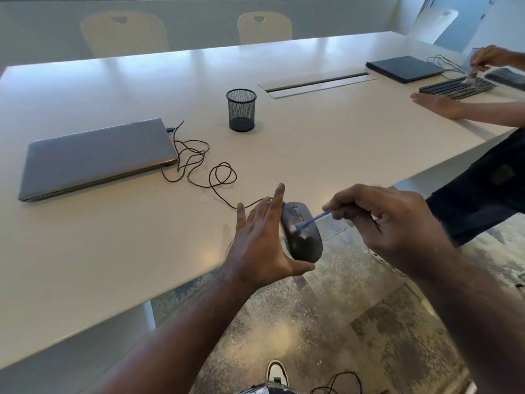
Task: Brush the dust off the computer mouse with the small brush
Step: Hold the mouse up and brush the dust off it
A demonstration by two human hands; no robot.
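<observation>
Your left hand (pixel 260 240) cradles the black computer mouse (pixel 301 232) at the table's (pixel 326 143) near edge, thumb beneath it, fingers spread along its 9 o'clock side. Your right hand (pixel 389 223), at 3 o'clock, pinches the small blue brush (pixel 312 218), bristles touching the mouse's back. Its cable (pixel 199 163) curls toward 10 o'clock to the closed grey laptop (pixel 96 157). Beyond, at 12 o'clock, stands a mesh pen cup (pixel 241 110).
</observation>
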